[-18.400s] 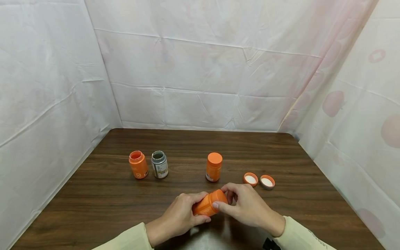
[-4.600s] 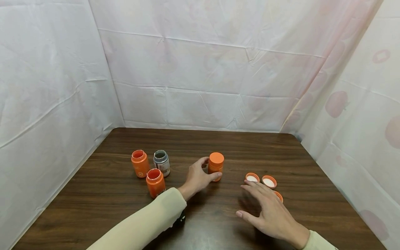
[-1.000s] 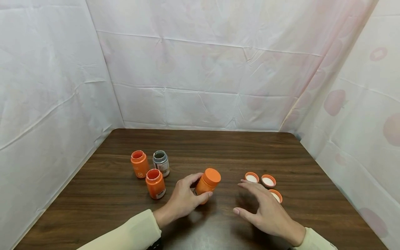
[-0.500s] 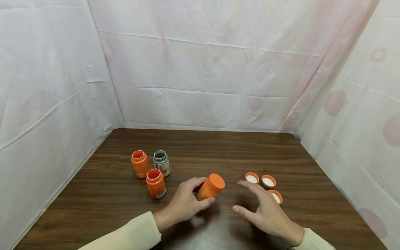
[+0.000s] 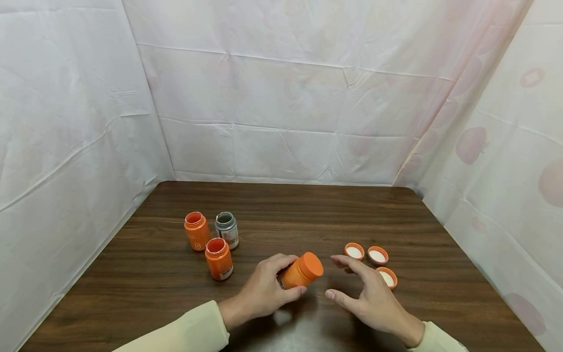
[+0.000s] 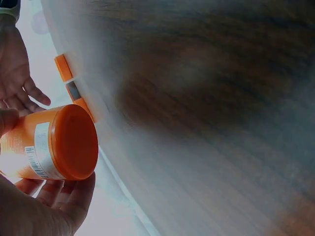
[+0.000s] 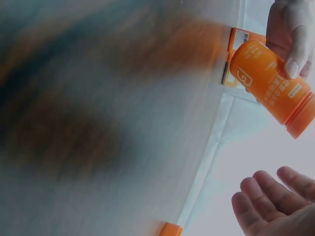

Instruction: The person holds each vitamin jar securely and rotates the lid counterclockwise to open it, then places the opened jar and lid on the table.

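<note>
My left hand grips an orange pill bottle around its body, off the table. The bottle tilts, its orange cap on and pointing right toward my other hand. In the left wrist view the bottle's base and a barcode label show. My right hand hovers a little right of the cap with fingers apart, touching nothing. In the right wrist view its fingers stand below the pill bottle, with space between them.
At the left stand two uncapped orange bottles and an uncapped grey bottle. Beyond my right hand, several removed caps lie white side up: an orange cap, a grey-sided cap and another orange cap.
Earlier, another orange bottle was uncapped; it joined the left group, its cap the right group. My left hand has since lifted the last capped bottle, brought it nearer and tilted it right.
</note>
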{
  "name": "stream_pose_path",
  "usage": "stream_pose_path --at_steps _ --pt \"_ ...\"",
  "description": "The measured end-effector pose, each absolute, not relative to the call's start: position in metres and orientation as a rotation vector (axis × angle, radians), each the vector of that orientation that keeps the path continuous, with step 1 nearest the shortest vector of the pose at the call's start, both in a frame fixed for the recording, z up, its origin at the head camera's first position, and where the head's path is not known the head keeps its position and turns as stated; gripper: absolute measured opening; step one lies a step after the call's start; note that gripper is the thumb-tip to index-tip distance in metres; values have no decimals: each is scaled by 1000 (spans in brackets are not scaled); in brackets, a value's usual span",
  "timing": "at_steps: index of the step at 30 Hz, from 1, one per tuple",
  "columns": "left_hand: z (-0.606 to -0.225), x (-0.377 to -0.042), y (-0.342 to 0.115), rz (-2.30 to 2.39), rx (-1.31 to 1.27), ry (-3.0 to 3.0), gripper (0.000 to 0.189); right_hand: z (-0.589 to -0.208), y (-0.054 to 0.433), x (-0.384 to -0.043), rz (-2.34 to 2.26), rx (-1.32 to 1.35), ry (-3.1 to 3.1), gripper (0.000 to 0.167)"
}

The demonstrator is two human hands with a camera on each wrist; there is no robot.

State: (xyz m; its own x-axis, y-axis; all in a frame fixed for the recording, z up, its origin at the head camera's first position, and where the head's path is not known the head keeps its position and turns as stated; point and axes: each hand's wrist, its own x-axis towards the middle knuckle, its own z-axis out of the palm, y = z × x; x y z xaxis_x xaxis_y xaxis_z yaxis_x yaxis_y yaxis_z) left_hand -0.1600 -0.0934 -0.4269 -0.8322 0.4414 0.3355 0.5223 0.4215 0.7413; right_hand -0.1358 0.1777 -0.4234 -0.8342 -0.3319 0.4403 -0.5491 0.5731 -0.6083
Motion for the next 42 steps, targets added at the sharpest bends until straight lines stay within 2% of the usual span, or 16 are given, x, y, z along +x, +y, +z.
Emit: stream_pose_path --at_steps 15,42 --pt "-427 -155 -87 -1320 -974 -2577 48 -427 173 -140 1392 886 -2395 67" --pt "-430 -150 -79 -1220 -1013 -2633 48 -427 162 -140 1356 894 -2361 46"
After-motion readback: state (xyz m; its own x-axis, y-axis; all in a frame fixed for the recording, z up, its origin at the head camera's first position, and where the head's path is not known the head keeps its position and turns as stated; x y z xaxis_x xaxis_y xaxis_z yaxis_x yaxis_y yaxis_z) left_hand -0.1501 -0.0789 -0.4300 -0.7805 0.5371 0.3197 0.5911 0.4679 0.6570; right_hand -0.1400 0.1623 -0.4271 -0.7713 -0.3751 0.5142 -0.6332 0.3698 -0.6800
